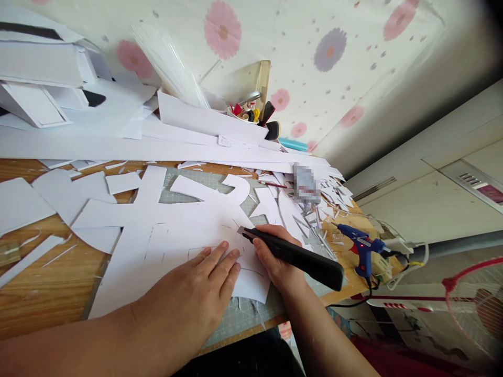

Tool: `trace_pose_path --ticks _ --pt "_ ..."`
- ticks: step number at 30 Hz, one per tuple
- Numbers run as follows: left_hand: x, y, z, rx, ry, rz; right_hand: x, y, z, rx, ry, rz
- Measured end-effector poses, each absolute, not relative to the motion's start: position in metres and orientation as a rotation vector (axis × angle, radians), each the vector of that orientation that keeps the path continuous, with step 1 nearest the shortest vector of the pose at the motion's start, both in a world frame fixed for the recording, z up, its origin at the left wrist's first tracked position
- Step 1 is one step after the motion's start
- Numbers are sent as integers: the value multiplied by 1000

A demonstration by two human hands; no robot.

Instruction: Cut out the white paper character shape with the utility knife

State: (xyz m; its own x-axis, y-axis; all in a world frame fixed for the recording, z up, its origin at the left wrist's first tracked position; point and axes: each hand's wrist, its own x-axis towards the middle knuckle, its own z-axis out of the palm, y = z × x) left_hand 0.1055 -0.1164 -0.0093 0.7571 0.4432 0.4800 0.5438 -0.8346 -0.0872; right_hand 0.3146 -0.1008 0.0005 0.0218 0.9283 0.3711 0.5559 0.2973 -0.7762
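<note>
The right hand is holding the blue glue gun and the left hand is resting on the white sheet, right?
Not quite: the head view shows the right hand holding a black cutter, not the blue glue gun. The left hand does rest on the white sheet.

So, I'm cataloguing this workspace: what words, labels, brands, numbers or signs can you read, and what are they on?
Nothing is legible.
Black cutter knife in the right hand: no text visible.
White cut-out sheet: drawn lines, no words seen.
Blue plastic glue gun: side label too small.
Small white label on the long white board: too blurred.
Grey pixelated packet: unreadable.
Dark red rectangular panel on the white boxy unit: markings too small.
</note>
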Motion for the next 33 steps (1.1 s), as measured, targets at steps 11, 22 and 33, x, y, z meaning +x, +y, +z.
trace_pose_path --ticks 11,22,33 --pt "105 -113 -5 -2681 -683 -663 312 -104 2 -1376 -1666 421" --pt "105 -111 -7 -2675 -682 -688 312 -111 4 -1416 -1708 368" --pt "105 -112 -6 -2683 -684 -670 309 -120 8 -1480 -1714 257"
